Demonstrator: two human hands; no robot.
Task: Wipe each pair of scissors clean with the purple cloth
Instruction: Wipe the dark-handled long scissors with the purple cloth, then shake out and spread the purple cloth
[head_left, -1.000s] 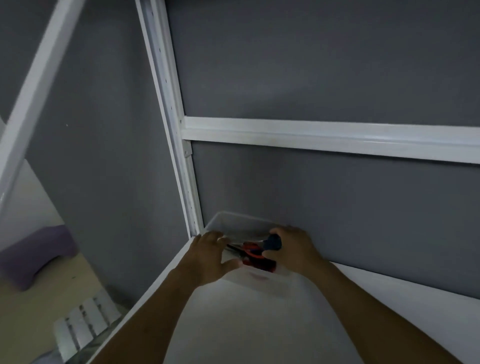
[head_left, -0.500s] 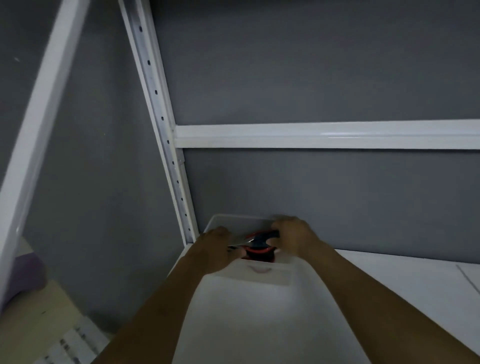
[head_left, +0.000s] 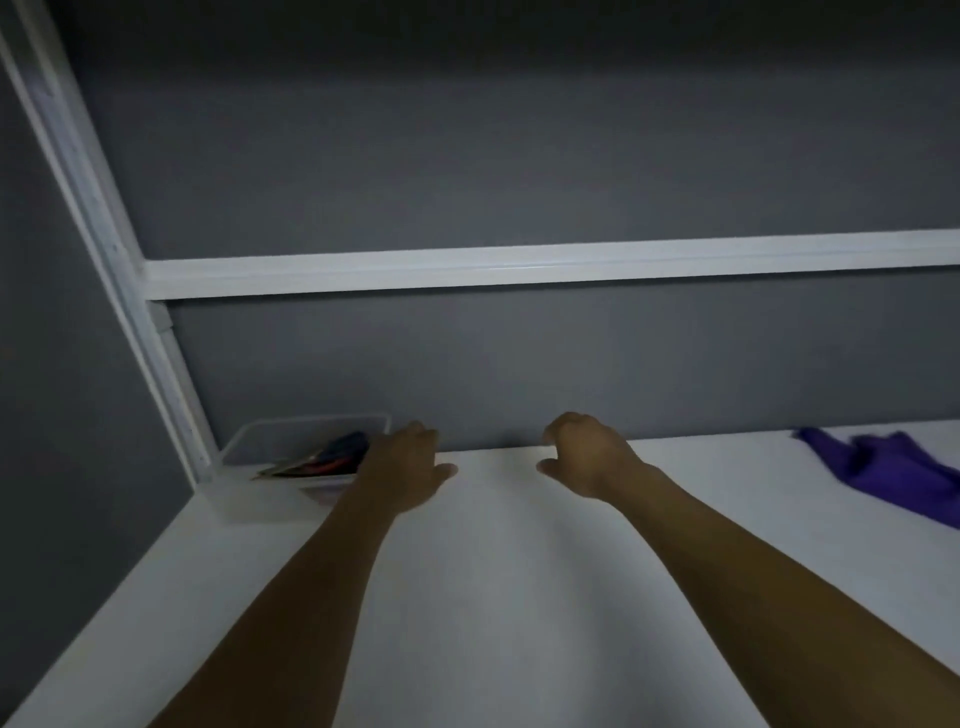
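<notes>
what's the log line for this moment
left hand empty, by bin | right hand empty | scissors in bin | purple cloth far right, untouched

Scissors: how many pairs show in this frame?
2, as far as the blur allows: a blue-handled pair and a red-handled pair, both lying in the clear bin at the far left of the table. The left hand may hide others.
</notes>
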